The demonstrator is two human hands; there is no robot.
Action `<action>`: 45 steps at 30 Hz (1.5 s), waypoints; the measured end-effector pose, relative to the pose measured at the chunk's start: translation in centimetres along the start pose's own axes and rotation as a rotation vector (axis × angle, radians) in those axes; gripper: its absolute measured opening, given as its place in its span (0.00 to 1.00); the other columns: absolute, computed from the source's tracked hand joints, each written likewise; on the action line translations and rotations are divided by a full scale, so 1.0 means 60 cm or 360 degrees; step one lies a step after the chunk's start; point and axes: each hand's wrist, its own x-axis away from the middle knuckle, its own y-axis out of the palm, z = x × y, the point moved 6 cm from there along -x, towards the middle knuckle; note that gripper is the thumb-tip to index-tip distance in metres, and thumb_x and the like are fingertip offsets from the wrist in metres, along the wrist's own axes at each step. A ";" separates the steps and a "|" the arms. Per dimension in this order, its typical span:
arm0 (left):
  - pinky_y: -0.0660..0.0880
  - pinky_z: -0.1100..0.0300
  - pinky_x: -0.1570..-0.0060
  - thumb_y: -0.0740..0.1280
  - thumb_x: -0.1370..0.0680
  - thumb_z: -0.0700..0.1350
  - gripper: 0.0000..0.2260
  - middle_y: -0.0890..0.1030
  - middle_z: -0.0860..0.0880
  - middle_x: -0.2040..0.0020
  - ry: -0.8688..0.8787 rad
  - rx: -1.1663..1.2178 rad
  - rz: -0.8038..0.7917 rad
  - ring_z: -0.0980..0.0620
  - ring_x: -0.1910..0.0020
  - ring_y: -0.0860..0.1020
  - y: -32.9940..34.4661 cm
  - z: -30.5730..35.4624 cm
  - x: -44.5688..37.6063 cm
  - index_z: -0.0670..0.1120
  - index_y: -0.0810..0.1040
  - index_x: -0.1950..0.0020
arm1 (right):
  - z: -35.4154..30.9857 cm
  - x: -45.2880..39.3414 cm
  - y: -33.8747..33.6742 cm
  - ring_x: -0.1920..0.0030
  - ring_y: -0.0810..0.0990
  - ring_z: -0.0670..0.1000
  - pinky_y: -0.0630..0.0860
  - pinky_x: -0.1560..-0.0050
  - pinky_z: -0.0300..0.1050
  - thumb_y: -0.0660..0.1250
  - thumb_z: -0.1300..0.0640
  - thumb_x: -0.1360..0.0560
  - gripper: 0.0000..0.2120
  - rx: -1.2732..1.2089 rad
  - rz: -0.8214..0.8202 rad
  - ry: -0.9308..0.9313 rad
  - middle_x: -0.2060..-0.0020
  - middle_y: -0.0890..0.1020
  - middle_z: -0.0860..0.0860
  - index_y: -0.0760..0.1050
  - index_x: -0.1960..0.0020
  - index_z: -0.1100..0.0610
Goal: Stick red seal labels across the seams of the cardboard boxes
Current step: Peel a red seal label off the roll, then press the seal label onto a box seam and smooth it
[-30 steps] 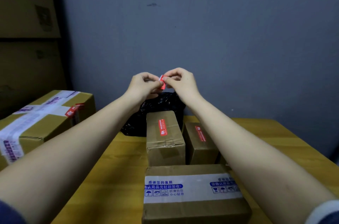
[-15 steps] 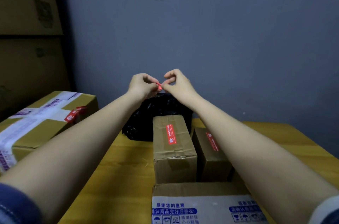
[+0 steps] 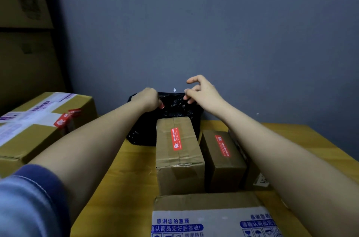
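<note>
Hands first, left to right: our left hand (image 3: pixel 148 98) is curled over the black bag (image 3: pixel 174 108) at about twelve o'clock, pinching something red, apparently a red seal label (image 3: pixel 161 106). Our right hand (image 3: pixel 202 93) hovers just beside it, fingers loosely hooked and holding nothing. At nine o'clock the large box (image 3: pixel 38 126) already carries a seal; so do the middle box (image 3: pixel 177 151) and the darker box (image 3: pixel 223 157) at its right. At six o'clock the near box (image 3: pixel 209 215) on the tabletop (image 3: pixel 132 168) shows only printed tape, so we judge it still unsealed.
</note>
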 end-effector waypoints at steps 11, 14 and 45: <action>0.76 0.54 0.53 0.68 0.26 0.39 0.09 0.82 0.42 0.48 0.0005 -0.0138 0.0000 0.41 0.50 0.79 -0.008 -0.006 0.000 0.45 0.83 0.47 | 0.012 0.014 -0.006 0.64 0.80 0.49 0.69 0.62 0.38 0.63 0.59 0.22 0.11 0.0039 -0.0067 0.0039 0.60 0.84 0.53 0.69 0.40 0.55; 0.76 0.51 0.47 0.60 0.25 0.35 0.15 0.80 0.41 0.42 0.0038 -0.0223 0.0021 0.40 0.45 0.78 -0.013 -0.001 0.007 0.43 0.79 0.40 | 0.011 0.017 -0.009 0.65 0.80 0.49 0.69 0.63 0.37 0.63 0.59 0.22 0.09 0.0071 -0.0063 0.0048 0.62 0.84 0.52 0.70 0.42 0.55; 0.76 0.46 0.59 0.58 0.26 0.37 0.22 0.72 0.26 0.39 0.0282 0.1418 -0.0371 0.28 0.43 0.75 0.049 0.557 0.360 0.27 0.64 0.35 | 0.102 0.371 -0.357 0.72 0.77 0.49 0.68 0.74 0.33 0.60 0.60 0.22 0.11 0.0466 0.0503 0.0502 0.64 0.82 0.57 0.75 0.62 0.59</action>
